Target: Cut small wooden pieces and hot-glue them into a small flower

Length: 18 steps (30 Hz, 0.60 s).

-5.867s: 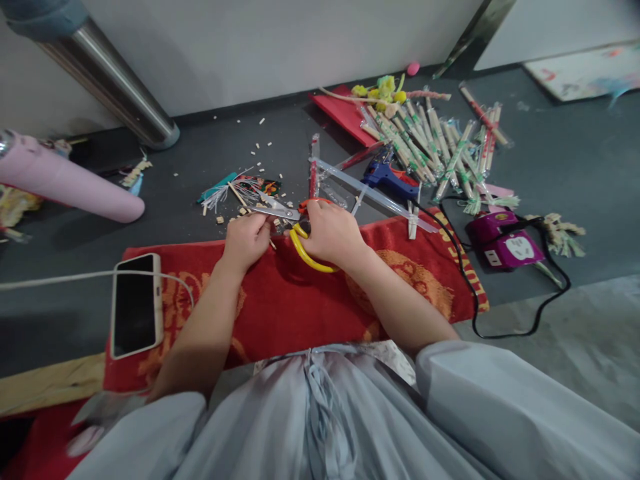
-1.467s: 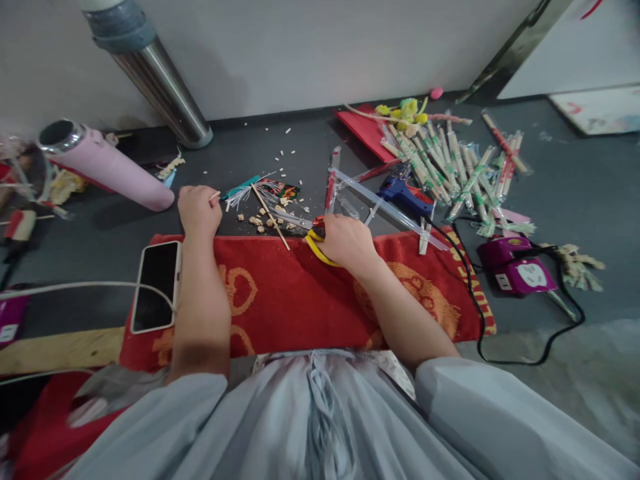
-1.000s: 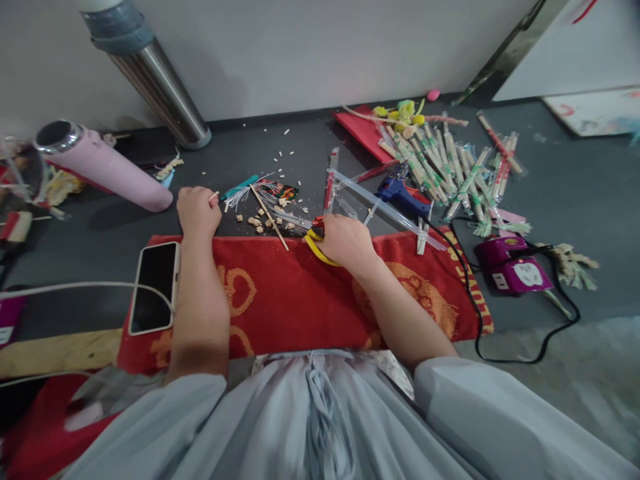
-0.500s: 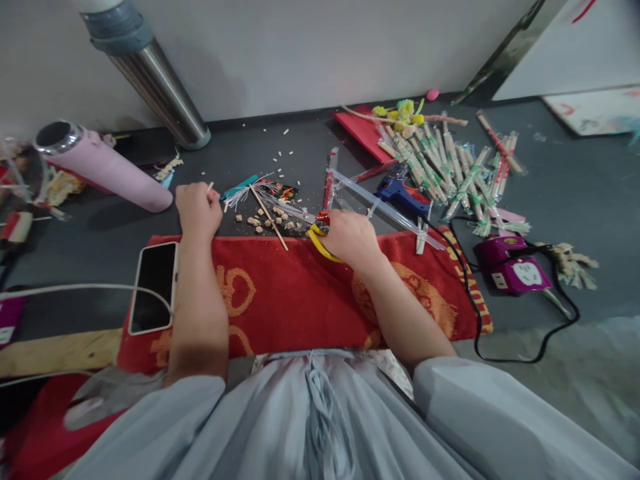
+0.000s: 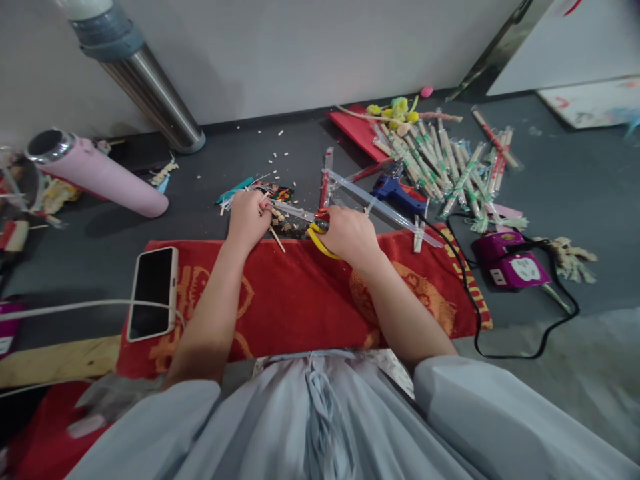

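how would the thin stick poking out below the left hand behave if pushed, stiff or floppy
The thin stick is likely stiff: the part that shows is straight and wood-coloured. It is probably light, being so slim. Its near end lies over the red towel, whose cloth might slow any sliding or rolling.

On the tabletop (image 5: 565, 183) before you lies the towel (image 5: 290, 300), your phone (image 5: 153, 293) on its left end, the adapter (image 5: 507, 260) right of it. Farther back, left to right, are the bottle (image 5: 113, 175), flask (image 5: 163, 90), glue gun (image 5: 397, 192) and packets (image 5: 440, 159), the scissors (image 5: 300, 213) left of the glue gun.
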Available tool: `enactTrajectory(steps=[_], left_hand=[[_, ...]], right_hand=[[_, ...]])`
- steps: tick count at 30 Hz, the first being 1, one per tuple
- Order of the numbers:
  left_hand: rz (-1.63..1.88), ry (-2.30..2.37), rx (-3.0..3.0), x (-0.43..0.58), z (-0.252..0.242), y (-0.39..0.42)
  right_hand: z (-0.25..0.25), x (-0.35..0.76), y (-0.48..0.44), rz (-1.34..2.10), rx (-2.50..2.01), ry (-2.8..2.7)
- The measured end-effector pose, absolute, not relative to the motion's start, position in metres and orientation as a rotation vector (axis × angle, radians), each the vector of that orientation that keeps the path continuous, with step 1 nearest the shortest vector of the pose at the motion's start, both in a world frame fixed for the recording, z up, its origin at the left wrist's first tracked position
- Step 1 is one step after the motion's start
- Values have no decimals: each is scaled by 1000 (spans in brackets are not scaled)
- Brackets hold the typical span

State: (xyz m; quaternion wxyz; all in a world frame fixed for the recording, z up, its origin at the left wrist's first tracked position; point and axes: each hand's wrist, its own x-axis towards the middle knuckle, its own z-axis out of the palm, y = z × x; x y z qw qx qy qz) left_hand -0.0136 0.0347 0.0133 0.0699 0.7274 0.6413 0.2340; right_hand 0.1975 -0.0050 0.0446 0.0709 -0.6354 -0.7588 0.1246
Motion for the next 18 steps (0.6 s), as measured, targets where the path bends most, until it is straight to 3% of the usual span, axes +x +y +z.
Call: enactTrajectory(steps=[9, 18], left_hand=[[817, 2035, 1988, 12, 15, 6], [692, 1986, 2058, 12, 9, -2]], right_hand=[[36, 201, 1, 395, -1879, -2224], [38, 203, -3, 347, -1784, -2244]])
